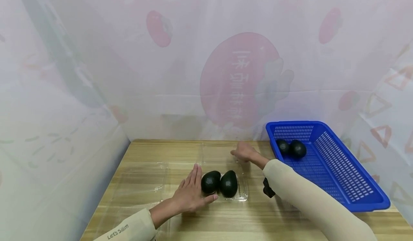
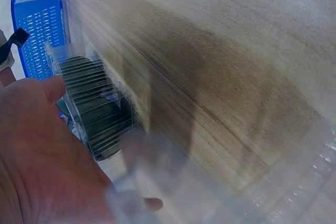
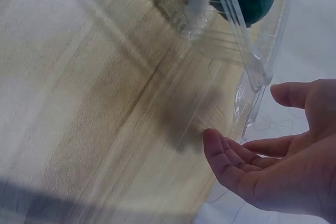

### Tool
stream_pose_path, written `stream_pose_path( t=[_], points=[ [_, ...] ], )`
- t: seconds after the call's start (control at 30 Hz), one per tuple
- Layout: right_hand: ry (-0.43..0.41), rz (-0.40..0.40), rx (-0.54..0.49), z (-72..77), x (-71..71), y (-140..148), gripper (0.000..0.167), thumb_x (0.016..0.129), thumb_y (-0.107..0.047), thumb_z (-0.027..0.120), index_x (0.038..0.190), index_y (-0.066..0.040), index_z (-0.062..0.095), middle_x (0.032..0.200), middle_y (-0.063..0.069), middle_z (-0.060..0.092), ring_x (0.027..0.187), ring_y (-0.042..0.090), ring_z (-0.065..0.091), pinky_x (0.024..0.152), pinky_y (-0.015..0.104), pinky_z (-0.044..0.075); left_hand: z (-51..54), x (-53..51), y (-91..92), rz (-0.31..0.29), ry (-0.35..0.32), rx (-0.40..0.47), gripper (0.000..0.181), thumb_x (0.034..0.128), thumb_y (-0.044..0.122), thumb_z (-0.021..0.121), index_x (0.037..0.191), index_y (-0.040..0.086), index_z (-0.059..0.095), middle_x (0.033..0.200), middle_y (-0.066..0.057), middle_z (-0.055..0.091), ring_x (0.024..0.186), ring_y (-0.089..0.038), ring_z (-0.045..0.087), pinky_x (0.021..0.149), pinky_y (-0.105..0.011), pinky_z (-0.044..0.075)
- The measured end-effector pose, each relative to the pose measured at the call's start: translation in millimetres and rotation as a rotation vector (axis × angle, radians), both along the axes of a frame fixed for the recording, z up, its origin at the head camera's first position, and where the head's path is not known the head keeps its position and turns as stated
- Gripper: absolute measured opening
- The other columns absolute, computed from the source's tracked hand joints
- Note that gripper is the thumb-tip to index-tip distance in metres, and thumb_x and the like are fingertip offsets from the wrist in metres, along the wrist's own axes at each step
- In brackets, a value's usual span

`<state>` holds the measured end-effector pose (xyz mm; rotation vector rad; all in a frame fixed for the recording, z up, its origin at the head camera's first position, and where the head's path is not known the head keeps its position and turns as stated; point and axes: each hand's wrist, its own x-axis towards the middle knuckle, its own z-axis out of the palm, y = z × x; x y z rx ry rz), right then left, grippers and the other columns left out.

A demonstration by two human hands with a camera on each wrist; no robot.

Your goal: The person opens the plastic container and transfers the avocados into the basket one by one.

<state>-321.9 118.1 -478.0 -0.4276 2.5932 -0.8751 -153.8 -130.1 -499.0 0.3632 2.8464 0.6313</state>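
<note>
Two dark green avocados, the left one and the right one, lie side by side in a clear plastic clamshell box. Its transparent lid is folded back toward the wall. My left hand lies along the box's left side, fingers extended and thumb out by the front edge. My right hand is at the lid's right edge. In the right wrist view, that hand's thumb and loosely bent fingers stand apart beside the clear plastic, pinching nothing visible.
At the right stands a blue perforated basket holding two more avocados. More clear plastic boxes lie on the wooden table's left side. A printed cloth hangs behind the table. A black wrist device sits beneath the right forearm.
</note>
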Motion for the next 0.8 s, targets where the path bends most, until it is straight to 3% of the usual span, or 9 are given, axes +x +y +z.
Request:
stream_pose_path(
  t=[0.03, 0.1, 0.23, 0.27, 0.43, 0.53, 0.6, 0.67, 0.8],
  points=[
    [0.027, 0.021, -0.016, -12.2, -8.0, 5, 0.055, 0.101, -0.023, 0.061, 0.050, -0.021, 0.039, 0.045, -0.006, 0.034, 0.039, 0.008, 0.030, 0.043, 0.028, 0.032, 0.1, -0.1, 0.2, -0.004, 0.002, -0.001, 0.117, 0.0966, 0.069, 0.062, 0.168, -0.006, 0.006, 0.176, -0.026, 0.002, 0.160, -0.046, 0.016, 0.120, -0.071, 0.026],
    [0.045, 0.014, -0.012, -11.7, -8.9, 6, 0.053, 0.100, -0.023, 0.062, 0.051, -0.020, 0.040, 0.046, -0.007, 0.036, 0.040, 0.008, 0.032, 0.045, 0.027, 0.033, 5.0, 1.1, 1.5, -0.009, 0.001, 0.010, 0.117, 0.0967, 0.066, 0.064, 0.167, -0.007, 0.007, 0.175, -0.027, 0.004, 0.159, -0.048, 0.018, 0.119, -0.071, 0.028],
    [0.079, -0.010, 0.030, -0.7, -2.9, 6, 0.047, 0.100, -0.023, 0.062, 0.057, -0.017, 0.043, 0.053, -0.004, 0.040, 0.047, 0.011, 0.036, 0.050, 0.027, 0.033, 17.0, 4.8, 4.3, -0.005, -0.023, 0.027, 0.116, 0.0971, 0.064, 0.065, 0.166, -0.008, 0.007, 0.175, -0.029, 0.004, 0.158, -0.049, 0.020, 0.119, -0.070, 0.029],
    [0.063, -0.035, 0.056, 12.9, 5.1, 2, 0.043, 0.100, -0.020, 0.061, 0.060, -0.014, 0.045, 0.056, -0.002, 0.041, 0.050, 0.012, 0.037, 0.053, 0.028, 0.034, 19.4, 5.4, 4.8, -0.003, -0.025, 0.035, 0.116, 0.0970, 0.063, 0.067, 0.166, -0.009, 0.008, 0.174, -0.029, 0.005, 0.158, -0.049, 0.021, 0.118, -0.070, 0.030],
    [0.120, -0.030, 0.099, 23.0, 11.7, 2, 0.027, 0.102, -0.022, 0.062, 0.088, 0.000, 0.061, 0.074, 0.009, 0.056, 0.062, 0.020, 0.048, 0.061, 0.034, 0.043, 6.3, 2.0, 2.9, -0.008, -0.006, 0.041, 0.117, 0.0969, 0.065, 0.065, 0.167, -0.008, 0.006, 0.175, -0.028, 0.003, 0.158, -0.049, 0.020, 0.118, -0.071, 0.029],
    [0.176, -0.015, 0.115, 27.8, 15.0, 3, 0.036, 0.102, -0.022, 0.062, 0.114, 0.012, 0.066, 0.098, 0.023, 0.070, 0.075, 0.027, 0.062, 0.073, 0.042, 0.053, -7.7, -2.0, 0.4, -0.011, 0.015, 0.031, 0.117, 0.0969, 0.068, 0.063, 0.167, -0.006, 0.005, 0.175, -0.026, 0.001, 0.159, -0.048, 0.018, 0.120, -0.070, 0.028],
    [0.195, -0.012, 0.124, 30.0, 16.3, 3, 0.045, 0.104, -0.023, 0.062, 0.128, 0.014, 0.064, 0.119, 0.031, 0.070, 0.092, 0.035, 0.070, 0.085, 0.049, 0.058, -9.8, -2.3, -0.1, -0.013, 0.022, 0.036, 0.117, 0.0968, 0.067, 0.063, 0.167, -0.006, 0.006, 0.176, -0.026, 0.001, 0.159, -0.049, 0.018, 0.120, -0.069, 0.027],
    [0.210, -0.010, 0.123, 32.0, 17.5, 5, 0.052, 0.105, -0.023, 0.062, 0.139, 0.016, 0.058, 0.136, 0.034, 0.064, 0.111, 0.041, 0.070, 0.098, 0.054, 0.056, -7.2, -1.4, 0.0, -0.018, 0.020, 0.041, 0.116, 0.0973, 0.067, 0.063, 0.167, -0.006, 0.005, 0.175, -0.026, 0.000, 0.158, -0.050, 0.017, 0.121, -0.069, 0.027],
    [0.235, -0.004, 0.107, 37.0, 20.0, 7, 0.057, 0.105, -0.024, 0.062, 0.145, 0.015, 0.054, 0.145, 0.033, 0.058, 0.130, 0.047, 0.060, 0.109, 0.058, 0.049, 6.9, 3.2, 2.4, -0.021, -0.003, 0.055, 0.117, 0.0974, 0.065, 0.065, 0.166, -0.008, 0.005, 0.174, -0.029, 0.001, 0.156, -0.054, 0.020, 0.114, -0.074, 0.032]
  ],
)
